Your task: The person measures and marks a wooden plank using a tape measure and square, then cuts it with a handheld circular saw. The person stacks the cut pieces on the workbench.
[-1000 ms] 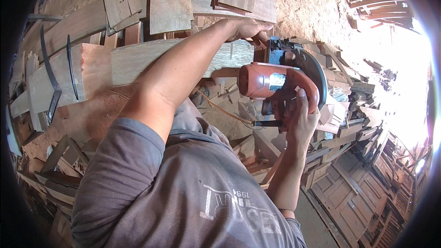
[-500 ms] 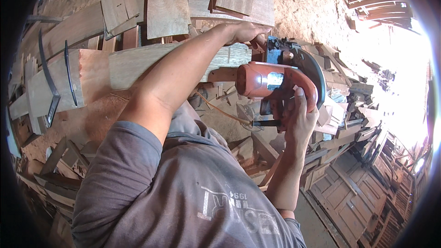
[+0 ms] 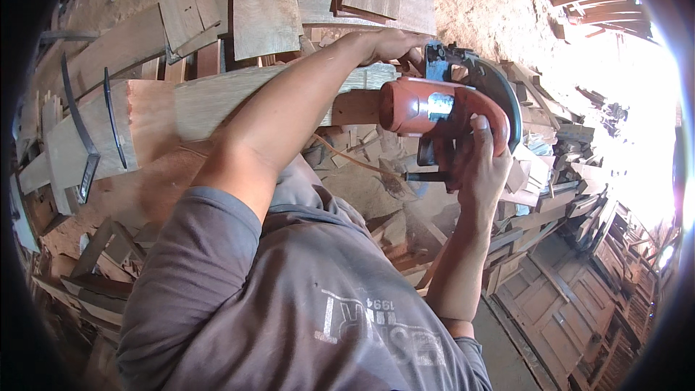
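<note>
My right hand (image 3: 483, 166) is wrapped round the rear handle of a red circular saw (image 3: 420, 107), its thumb lying on top of the casing. The dark round blade guard (image 3: 507, 94) is on the saw's right side. My left arm reaches across a pale wooden board (image 3: 228, 98). Past its end, my left hand (image 3: 391, 45) has its fingers bent beside the saw's blue-grey base plate (image 3: 436, 65); what they grip is hidden. Below the motor, a brown piece of wood (image 3: 353, 108) shows. An orange cord (image 3: 355, 157) runs to the saw.
Flat wooden panels (image 3: 266, 11) lie along the far side. Two dark curved strips (image 3: 114, 119) rest on boards at the left. Wood offcuts (image 3: 532, 174) are heaped at the right, near a panelled wooden door (image 3: 557, 304). Bright light washes out the far right.
The saw and my right hand have shifted slightly right and away from me. My left hand has moved a little the same way.
</note>
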Demonstrator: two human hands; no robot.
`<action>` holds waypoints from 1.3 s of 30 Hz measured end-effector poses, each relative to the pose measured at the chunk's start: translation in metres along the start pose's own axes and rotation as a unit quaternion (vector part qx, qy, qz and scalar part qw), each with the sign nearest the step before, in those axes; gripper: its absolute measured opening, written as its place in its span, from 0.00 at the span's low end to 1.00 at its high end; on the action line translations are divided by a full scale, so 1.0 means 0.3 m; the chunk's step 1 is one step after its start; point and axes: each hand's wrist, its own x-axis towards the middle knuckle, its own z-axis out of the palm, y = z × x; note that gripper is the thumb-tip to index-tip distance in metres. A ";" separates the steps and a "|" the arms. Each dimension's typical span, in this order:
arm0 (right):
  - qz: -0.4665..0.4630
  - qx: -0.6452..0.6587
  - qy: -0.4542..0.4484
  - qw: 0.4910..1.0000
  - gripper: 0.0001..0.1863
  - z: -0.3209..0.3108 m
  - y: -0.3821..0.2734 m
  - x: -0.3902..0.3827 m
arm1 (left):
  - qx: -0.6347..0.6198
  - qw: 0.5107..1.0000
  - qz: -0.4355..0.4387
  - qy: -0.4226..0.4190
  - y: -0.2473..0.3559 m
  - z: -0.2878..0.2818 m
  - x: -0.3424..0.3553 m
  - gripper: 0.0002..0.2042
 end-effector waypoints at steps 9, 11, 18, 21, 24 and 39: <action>-0.054 -0.047 -0.008 0.997 0.18 0.037 -0.033 0.086 | 0.019 1.000 -0.003 0.018 -0.005 -0.010 0.014 0.51; -0.073 -0.068 -0.014 0.995 0.17 0.053 -0.053 0.119 | -0.016 0.998 0.023 0.063 -0.032 -0.010 0.031 0.55; -0.077 -0.068 0.038 0.994 0.24 0.070 -0.060 0.104 | -0.079 0.995 0.003 0.057 -0.050 -0.018 0.042 0.52; -0.128 -0.014 0.073 0.989 0.19 0.026 -0.037 0.009 | 0.004 0.999 0.046 0.026 -0.011 -0.019 -0.016 0.46; -0.129 0.070 0.131 0.981 0.17 -0.082 0.056 -0.104 | 0.051 0.992 0.088 0.073 0.020 0.048 -0.126 0.39; 0.261 0.211 0.206 0.919 0.11 -0.224 1.275 -0.205 | 0.458 0.806 0.306 0.218 -0.163 0.341 -0.197 0.56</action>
